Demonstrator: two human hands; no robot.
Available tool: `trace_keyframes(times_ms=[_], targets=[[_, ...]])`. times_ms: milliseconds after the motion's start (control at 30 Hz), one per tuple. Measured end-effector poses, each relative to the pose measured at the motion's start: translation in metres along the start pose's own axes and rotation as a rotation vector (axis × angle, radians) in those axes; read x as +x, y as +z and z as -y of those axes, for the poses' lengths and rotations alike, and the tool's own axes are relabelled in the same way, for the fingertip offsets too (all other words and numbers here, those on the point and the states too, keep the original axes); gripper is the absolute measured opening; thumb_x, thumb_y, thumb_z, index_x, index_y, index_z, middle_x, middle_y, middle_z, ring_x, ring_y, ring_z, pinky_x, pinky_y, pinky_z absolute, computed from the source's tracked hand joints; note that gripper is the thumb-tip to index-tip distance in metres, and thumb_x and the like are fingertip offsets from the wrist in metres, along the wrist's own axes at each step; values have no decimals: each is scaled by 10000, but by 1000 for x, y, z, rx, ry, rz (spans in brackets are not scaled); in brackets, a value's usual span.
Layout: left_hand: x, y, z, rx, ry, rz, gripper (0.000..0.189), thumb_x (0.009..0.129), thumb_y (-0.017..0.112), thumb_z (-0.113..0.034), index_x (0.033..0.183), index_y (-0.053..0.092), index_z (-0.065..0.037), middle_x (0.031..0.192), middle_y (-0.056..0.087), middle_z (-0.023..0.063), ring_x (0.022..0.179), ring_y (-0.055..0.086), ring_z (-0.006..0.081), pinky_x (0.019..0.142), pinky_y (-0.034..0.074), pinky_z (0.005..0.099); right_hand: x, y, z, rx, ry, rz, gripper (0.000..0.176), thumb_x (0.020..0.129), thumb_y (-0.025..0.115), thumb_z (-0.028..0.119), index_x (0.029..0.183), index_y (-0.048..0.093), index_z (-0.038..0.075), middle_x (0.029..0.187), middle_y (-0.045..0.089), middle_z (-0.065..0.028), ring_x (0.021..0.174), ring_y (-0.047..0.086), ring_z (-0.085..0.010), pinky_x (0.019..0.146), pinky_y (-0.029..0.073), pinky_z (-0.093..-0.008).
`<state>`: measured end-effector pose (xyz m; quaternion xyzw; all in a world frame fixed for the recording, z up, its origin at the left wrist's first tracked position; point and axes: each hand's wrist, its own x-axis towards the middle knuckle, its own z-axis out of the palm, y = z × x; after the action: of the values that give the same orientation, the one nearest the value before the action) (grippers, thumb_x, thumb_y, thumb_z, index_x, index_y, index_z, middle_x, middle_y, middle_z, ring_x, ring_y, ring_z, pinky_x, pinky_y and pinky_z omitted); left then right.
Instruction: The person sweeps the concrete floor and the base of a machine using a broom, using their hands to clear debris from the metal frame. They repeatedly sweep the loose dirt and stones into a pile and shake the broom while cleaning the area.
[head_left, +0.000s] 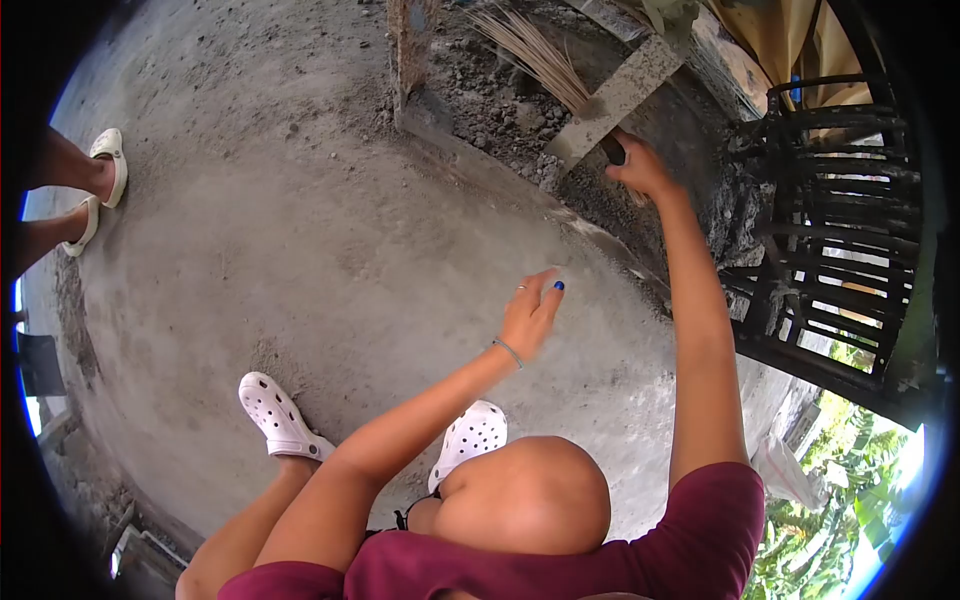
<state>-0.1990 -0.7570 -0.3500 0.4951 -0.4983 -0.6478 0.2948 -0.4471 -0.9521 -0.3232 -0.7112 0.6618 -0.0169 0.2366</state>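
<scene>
My right hand (642, 170) reaches far forward, its fingers wrapped round the dark grip of a stick broom (540, 62). The broom's thin pale sticks fan out toward the top, over dark rubble. A grey, speckled board (622, 98) crosses above the broom and hides its middle part. Near the centre of the view, my left hand (530, 318) hovers over the concrete floor (330, 210), holding nothing, with its fingers apart. It wears a ring, and a bracelet circles the wrist.
Loose dirt and stones (490, 110) lie behind a low concrete edge (470, 160). A dark slatted bench (840, 210) stands on the right. Another person's feet in pale clogs (112, 165) are at the far left. My own white clogs (278, 412) rest on the floor.
</scene>
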Motion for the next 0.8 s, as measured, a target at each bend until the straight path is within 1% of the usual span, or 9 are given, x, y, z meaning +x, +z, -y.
trace_keyframes(times_ms=[167, 267, 367, 467, 533, 600, 700, 733, 800], targets=[[-6, -2, -9, -45, -8, 24, 454, 870, 413, -339, 1178, 459, -8, 1163, 469, 208, 1068, 451, 333, 926, 326, 370, -39, 22, -7, -42, -30, -348, 800, 660, 639, 167, 1364, 263, 218, 983, 583, -231, 911, 575, -344, 768, 450, -396], [-4, 1, -4, -49, 48, 44, 464, 872, 420, -332, 1169, 458, 22, 1156, 470, 221, 1061, 455, 330, 925, 332, 363, -117, 7, 30, 329, 549, -270, 826, 689, 613, 188, 1388, 174, 200, 1004, 580, -239, 933, 569, -348, 790, 445, -390], [8, 11, -3, -84, 103, 76, 478, 873, 424, -338, 1163, 460, 40, 1157, 470, 222, 1066, 452, 319, 924, 334, 352, -208, 17, 40, 274, 860, -320, 833, 713, 599, 252, 1395, 135, 133, 1120, 536, -241, 1028, 531, -366, 858, 405, -367], [10, 33, -5, -143, 77, 131, 513, 871, 431, -353, 1203, 426, 38, 1198, 442, 207, 1098, 434, 299, 923, 332, 336, -256, 54, 44, 256, 1081, -171, 821, 735, 557, 279, 1387, 100, 81, 1103, 532, -266, 1026, 521, -384, 866, 409, -404], [8, 50, -8, -224, 13, 127, 551, 871, 430, -367, 1254, 371, 25, 1242, 407, 192, 1121, 418, 283, 923, 329, 330, -257, 61, 74, 429, 913, -222, 833, 717, 587, 258, 1374, 137, 13, 1160, 502, -267, 1087, 492, -357, 908, 365, -344], [-5, 68, -10, -334, -101, 83, 601, 873, 420, -386, 1312, 299, 5, 1291, 362, 175, 1141, 402, 267, 923, 325, 331, -255, 43, 103, 626, 762, -137, 775, 717, 591, 180, 1370, 203, 25, 1129, 524, -195, 850, 547, -175, 738, 435, -261], [-39, 68, -42, -491, -232, 110, 659, 866, 436, -429, 1374, 200, -82, 1347, 317, 136, 1153, 410, 210, 880, 344, 321, -271, -1, 125, 925, 469, -194, 740, 717, 592, 160, 1356, 247, 18, 1032, 565, -155, 754, 503, -92, 661, 430, -223], [-46, 69, -48, -514, -225, 125, 659, 865, 426, -439, 1374, 204, -85, 1345, 320, 132, 1155, 408, 210, 874, 344, 326, -274, 0, 124, 923, 413, -327, 753, 692, 612, 177, 1339, 271, -2, 963, 601, -167, 773, 548, -150, 696, 436, -254], [-61, 68, -55, -546, -221, 156, 659, 863, 406, -459, 1374, 211, -92, 1341, 326, 123, 1161, 404, 211, 863, 345, 334, -277, 4, 99, 587, 621, -434, 779, 672, 628, 195, 1333, 273, -16, 991, 592, -197, 813, 562, -195, 722, 436, -272]])
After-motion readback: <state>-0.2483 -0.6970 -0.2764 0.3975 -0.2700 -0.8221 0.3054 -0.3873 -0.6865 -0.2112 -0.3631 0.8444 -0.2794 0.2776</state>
